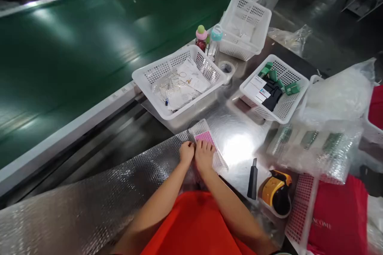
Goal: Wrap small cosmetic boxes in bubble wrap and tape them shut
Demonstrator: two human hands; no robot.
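Pink flat item (204, 136) on the near edge of a metal bench (220, 119), lying at the end of a long strip of bubble wrap (140, 177) that trails off to the left. The right hand (205, 154) rests over the item's lower part, its fingers side by side; with the thumb hidden, one cannot tell whether this grip pinches. The left hand (186, 152), just beside it, has curled fingers at the wrap; whether they pinch it is likewise unclear. Right: a dark cutter (253, 181) and a yellow-and-black tape dispenser (275, 193). Beyond: a white basket (196, 99) of clear packets.
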